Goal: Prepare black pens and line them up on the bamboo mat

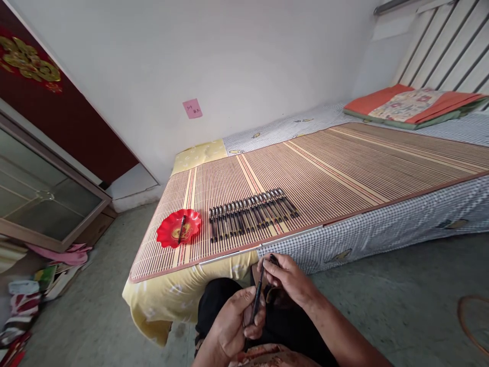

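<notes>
My left hand (234, 318) is closed around the barrel of a dark pen (257, 298), which points up and slightly to the right. Just beyond it, my right hand (288, 280) pinches a short black pen cap (274, 260) close to the pen's upper end. Whether cap and pen touch is hard to make out. On the bamboo mat in front of me lies a long row of dark capped pens (248, 215), side by side. To their left, one dark pen (182, 229) rests in a red scalloped plate (163, 232).
The bamboo mat (324, 173) covers a bed with a checked sheet (367, 214) and a yellow cloth (183, 290). Folded orange bedding (385, 99) lies at the far right. A pink note (191, 108) is on the wall. Clothes (26, 306) and a cabinet (49, 188) stand left.
</notes>
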Demonstrator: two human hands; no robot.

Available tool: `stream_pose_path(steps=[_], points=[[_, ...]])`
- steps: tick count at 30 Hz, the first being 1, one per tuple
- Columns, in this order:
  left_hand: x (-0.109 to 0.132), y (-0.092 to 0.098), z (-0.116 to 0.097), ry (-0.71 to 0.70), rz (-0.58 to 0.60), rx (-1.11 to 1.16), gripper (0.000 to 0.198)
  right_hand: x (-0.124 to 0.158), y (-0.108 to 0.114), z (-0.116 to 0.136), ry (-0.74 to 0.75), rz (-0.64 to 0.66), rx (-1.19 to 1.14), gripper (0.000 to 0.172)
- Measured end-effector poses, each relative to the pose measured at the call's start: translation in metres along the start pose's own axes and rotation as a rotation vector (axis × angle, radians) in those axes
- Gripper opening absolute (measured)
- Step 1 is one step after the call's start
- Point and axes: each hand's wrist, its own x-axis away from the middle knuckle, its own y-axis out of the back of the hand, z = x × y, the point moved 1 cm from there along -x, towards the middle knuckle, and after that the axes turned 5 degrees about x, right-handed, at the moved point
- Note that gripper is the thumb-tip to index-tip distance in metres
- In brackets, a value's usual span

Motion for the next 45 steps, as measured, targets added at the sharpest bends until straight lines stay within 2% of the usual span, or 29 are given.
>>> stream_pose_path(steps=[5, 7, 9, 12, 17, 24, 27, 29, 32, 35, 39, 45], points=[[0.005, 0.006, 0.006, -0.060, -0.064, -0.248, 0.054, -0.004, 0.039, 0.021, 0.050, -0.203, -0.087, 0.045], [0.004, 0.008, 0.003, -0.095, -0.098, -0.347, 0.056, -0.004, 0.054, 0.032, 0.087, -0.286, -0.108, 0.047], [0.001, 0.007, -0.004, -0.175, -0.148, -0.377, 0.057, -0.003, 0.061, 0.040, 0.106, -0.307, -0.109, 0.047], [-0.009, -0.005, -0.015, -0.313, -0.162, -0.365, 0.055, 0.000, 0.050, 0.040, 0.090, -0.231, -0.102, 0.043], [-0.020, -0.026, -0.025, -0.418, -0.119, -0.412, 0.047, 0.003, 0.024, 0.035, 0.077, -0.141, -0.063, 0.040], [-0.020, -0.033, -0.020, -0.334, -0.030, -0.271, 0.045, 0.009, 0.026, 0.040, 0.097, -0.070, 0.011, 0.032], [-0.021, -0.039, -0.020, -0.350, -0.035, -0.278, 0.044, 0.010, 0.020, 0.044, 0.112, -0.099, 0.016, 0.033], [-0.022, -0.041, -0.020, -0.405, -0.067, -0.333, 0.042, 0.010, 0.014, 0.047, 0.148, -0.164, 0.096, 0.033], [-0.023, -0.042, -0.020, -0.535, -0.230, -0.432, 0.042, 0.009, 0.008, 0.048, 0.184, -0.281, 0.269, 0.029], [-0.025, -0.042, -0.017, -0.645, -0.349, -0.481, 0.035, 0.007, 0.004, 0.042, 0.180, -0.315, 0.414, 0.023], [-0.034, -0.043, -0.013, -0.685, -0.302, -0.604, 0.028, 0.001, 0.003, 0.031, 0.179, -0.299, 0.559, 0.021], [-0.046, -0.046, -0.016, -0.621, -0.265, -0.767, 0.038, -0.009, 0.010, 0.023, 0.171, -0.283, 0.633, 0.020]])
